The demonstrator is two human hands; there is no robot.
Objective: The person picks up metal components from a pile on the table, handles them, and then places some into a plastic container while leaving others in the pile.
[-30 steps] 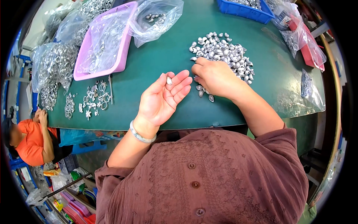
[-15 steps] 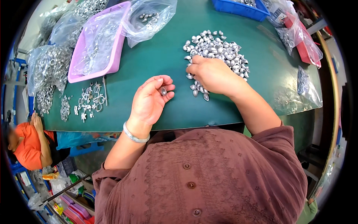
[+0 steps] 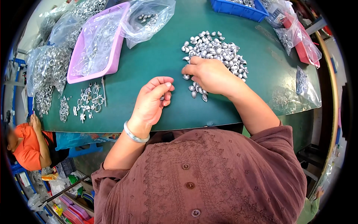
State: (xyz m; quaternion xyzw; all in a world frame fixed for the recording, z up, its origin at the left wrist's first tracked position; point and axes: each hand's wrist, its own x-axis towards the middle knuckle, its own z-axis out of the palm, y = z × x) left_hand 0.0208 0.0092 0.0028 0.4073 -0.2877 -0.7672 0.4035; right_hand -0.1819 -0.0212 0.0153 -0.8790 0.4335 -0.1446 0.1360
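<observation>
At the near left edge of a pile of silver teardrop pieces (image 3: 224, 53), the right hand (image 3: 207, 74) arches half-curled, its grip hidden; most pieces lie far and right of it. Farther left, the left hand (image 3: 148, 101) is closed around one small piece (image 3: 162, 98).

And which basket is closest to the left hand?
The lilac basket, ahead and left of the left hand. The blue basket and red basket are both farther away, toward the right.
</observation>
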